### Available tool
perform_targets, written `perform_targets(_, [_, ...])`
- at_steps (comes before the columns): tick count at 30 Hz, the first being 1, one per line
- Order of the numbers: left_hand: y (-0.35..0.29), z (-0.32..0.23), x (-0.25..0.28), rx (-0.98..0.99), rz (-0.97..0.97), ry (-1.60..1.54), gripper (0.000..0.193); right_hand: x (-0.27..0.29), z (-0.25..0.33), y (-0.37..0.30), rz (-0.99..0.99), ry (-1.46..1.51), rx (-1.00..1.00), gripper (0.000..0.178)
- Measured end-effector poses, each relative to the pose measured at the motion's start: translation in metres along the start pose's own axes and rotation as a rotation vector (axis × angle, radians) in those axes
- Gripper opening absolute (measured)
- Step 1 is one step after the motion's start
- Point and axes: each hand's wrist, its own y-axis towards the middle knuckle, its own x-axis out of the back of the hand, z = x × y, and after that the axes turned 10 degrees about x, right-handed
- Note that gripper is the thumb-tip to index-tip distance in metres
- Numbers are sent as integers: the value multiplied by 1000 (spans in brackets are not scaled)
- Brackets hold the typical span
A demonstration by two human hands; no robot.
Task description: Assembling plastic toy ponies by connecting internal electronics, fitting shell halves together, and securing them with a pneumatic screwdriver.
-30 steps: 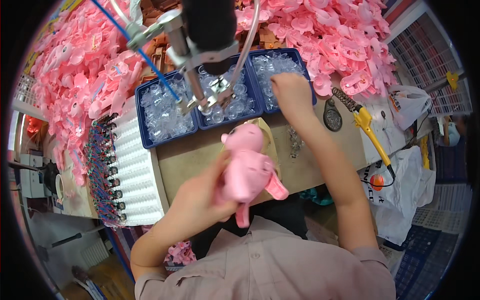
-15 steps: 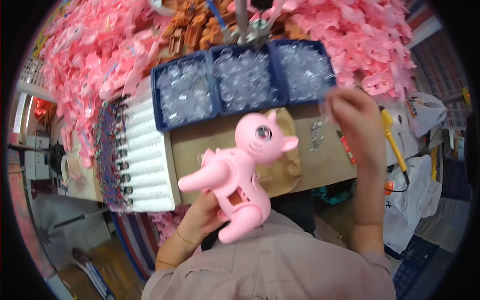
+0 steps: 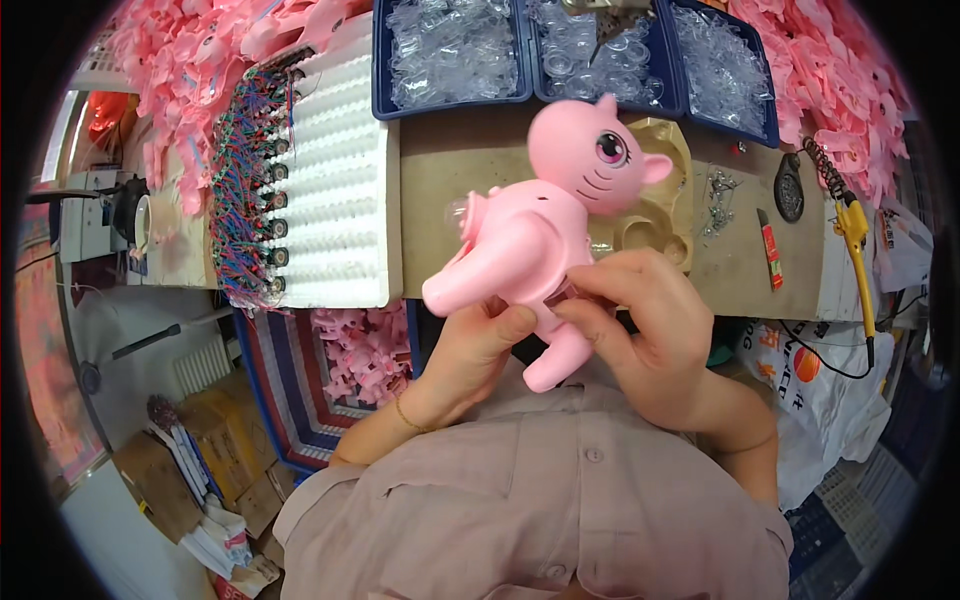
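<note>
Cupping the pink toy animal (image 3: 552,235) mid-frame, my left hand (image 3: 465,355) grips its lower body. My right hand (image 3: 650,330), thumb and forefinger slightly apart, touches it; I cannot tell whether they pinch anything. Farther off, I see a tan tray (image 3: 664,148) on the worktop (image 3: 465,165), then blue bins (image 3: 455,107) of clear parts (image 3: 455,60) along the frame's top edge.

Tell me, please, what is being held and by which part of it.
A pink toy animal: the left hand holds its lower body; the right hand touches its side, though whether it pinches something small cannot be told.
</note>
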Motion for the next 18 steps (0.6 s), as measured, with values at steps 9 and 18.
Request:
perform_targets(9, [-3, 9, 29, -97, 133, 138, 71, -11, -16, 2, 65, 1039, -804, 102])
perform_targets(18, [-1, -7, 16, -68, -15, 546, 69, -8, -19, -3, 123, 1016, -864, 100])
